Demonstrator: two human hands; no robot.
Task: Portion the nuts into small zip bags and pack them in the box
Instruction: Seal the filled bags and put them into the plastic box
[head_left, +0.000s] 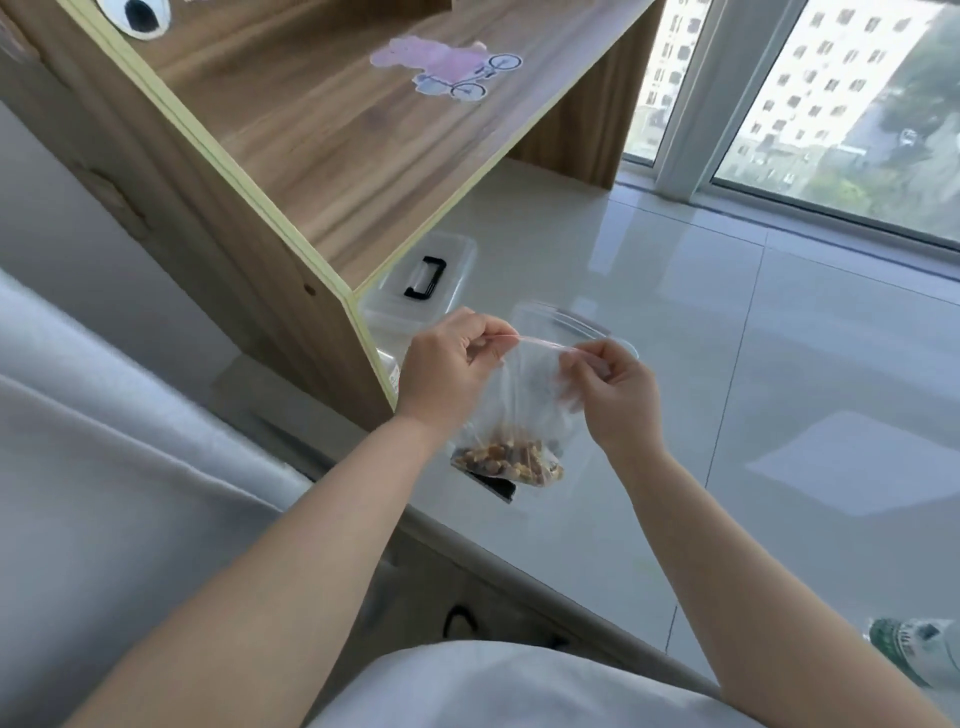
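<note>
So the zip bag (519, 400) hangs in the air over the bench (675, 364), nuts (506, 457) sitting at the bottom. Our left hand (447, 364) and right hand (613, 384) each have a grip pinching the top strip at either end. Looks like we're sealing this portion. The clear box (421, 280) sits lid-on by the shelf, so packing is left.
</note>
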